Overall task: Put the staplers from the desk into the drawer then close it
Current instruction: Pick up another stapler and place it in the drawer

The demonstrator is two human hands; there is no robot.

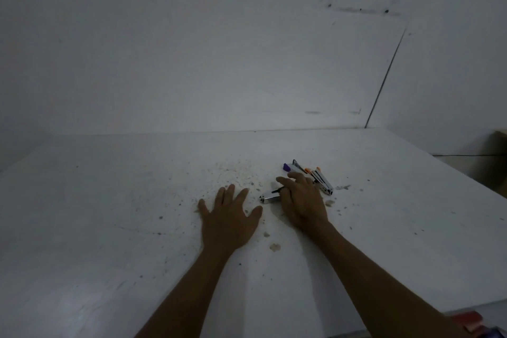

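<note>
Three small metal staplers lie close together on the white desk [109,200], right of centre. My right hand [301,200] is curled over the nearest one, a silver stapler [270,196] with a white top, and its fingers wrap that stapler's rear half. Just behind my fingers sits a purple-ended stapler [292,167]. An orange-tipped stapler [322,181] lies to the right of my hand. My left hand [227,217] rests flat on the desk, fingers spread, holding nothing. No drawer is in view.
The desk top is speckled with crumbs and dust around the staplers. White walls close the back and right. A brown box [493,162] stands beyond the desk's right edge. A red object [466,321] shows at the bottom right below the desk's front edge.
</note>
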